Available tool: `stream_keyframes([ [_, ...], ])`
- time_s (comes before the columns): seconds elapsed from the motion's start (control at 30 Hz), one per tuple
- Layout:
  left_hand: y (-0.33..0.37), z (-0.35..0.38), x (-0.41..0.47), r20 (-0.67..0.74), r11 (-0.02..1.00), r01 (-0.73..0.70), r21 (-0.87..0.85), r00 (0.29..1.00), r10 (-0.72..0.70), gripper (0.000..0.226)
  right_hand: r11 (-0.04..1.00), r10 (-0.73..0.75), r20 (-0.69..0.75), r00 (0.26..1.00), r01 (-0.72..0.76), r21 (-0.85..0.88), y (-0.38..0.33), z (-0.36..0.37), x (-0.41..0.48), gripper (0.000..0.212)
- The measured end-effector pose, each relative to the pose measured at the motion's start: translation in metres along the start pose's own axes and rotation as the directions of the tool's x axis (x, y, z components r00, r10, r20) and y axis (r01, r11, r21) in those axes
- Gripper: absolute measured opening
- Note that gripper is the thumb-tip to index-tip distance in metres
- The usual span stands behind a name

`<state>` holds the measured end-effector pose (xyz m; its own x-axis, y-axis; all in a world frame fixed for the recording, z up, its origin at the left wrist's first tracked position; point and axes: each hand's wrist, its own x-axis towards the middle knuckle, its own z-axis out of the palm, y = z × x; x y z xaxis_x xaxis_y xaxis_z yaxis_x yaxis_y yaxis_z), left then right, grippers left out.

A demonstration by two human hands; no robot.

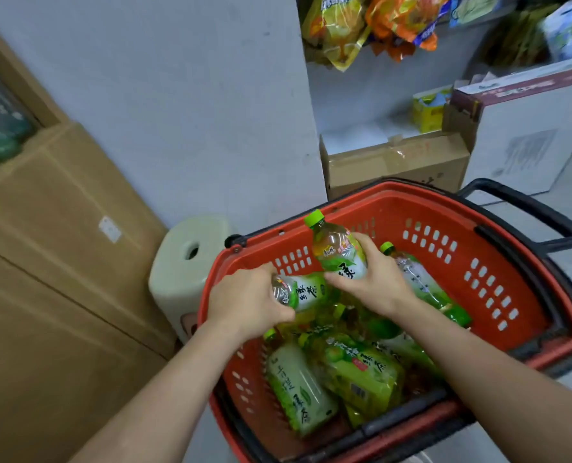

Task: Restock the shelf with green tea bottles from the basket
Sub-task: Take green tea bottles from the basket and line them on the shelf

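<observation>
Both hands reach into the red slotted plastic basket (445, 212). The left hand (248, 302) grips what seems the cap end of a clear green-labelled tea bottle (308, 290) lying on the pile. The right hand (375, 285) holds a second green-capped tea bottle (339, 252) tilted above it. More such bottles (298, 385) lie heaped below. A cream plastic stool (184, 262) stands just beside the basket

The person's left forearm (164, 389) and right forearm (478, 362) are bare along all of their visible length, from the lower edge of the view to the wrists. Both are slender and smooth, and taper toward the wrist. The left hand (251, 302) and right hand (375, 285) are bare as well, uncovered to the fingertips. Faint knuckle ridges mark the back of the left hand. The nails are too blurred to describe.
</observation>
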<state>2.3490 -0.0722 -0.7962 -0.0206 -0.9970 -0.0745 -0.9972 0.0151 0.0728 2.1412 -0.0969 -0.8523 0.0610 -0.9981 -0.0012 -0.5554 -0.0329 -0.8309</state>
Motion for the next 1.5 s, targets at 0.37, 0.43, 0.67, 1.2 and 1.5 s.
stream_keyframes([
  [0.37, -0.059, -0.179, -0.253, -0.377, 0.929, 0.134, -0.344, 0.887, -0.268, 0.057, 0.823, -0.453, 0.238, 0.859, 0.301, 0.482, -0.182, -0.01, -0.084, 0.066],
  [0.43, -0.061, -0.205, -0.306, -0.5, 0.913, 0.16, -0.375, 0.795, -0.344, 0.052, 0.757, -0.534, 0.308, 0.787, 0.283, 0.589, -0.217, -0.011, -0.114, 0.06],
  [0.67, -0.05, -0.263, -0.478, -0.778, 0.83, 0.353, -0.433, 0.319, -0.541, 0.045, 0.54, -0.782, 0.385, 0.49, 0.224, 0.811, -0.32, 0.019, -0.243, 0.057],
  [1.2, -0.097, -0.308, -0.681, -0.869, 0.593, 0.732, -0.335, 0.004, -0.496, 0.063, 0.433, -0.868, 0.379, 0.321, 0.116, 0.894, -0.452, 0.125, -0.432, 0.059],
  [1.5, -0.18, -0.282, -0.74, -0.782, 0.406, 0.856, -0.319, 0.004, -0.623, 0.075, 0.436, -0.893, 0.402, 0.202, 0.165, 0.885, -0.514, 0.19, -0.504, 0.054],
])
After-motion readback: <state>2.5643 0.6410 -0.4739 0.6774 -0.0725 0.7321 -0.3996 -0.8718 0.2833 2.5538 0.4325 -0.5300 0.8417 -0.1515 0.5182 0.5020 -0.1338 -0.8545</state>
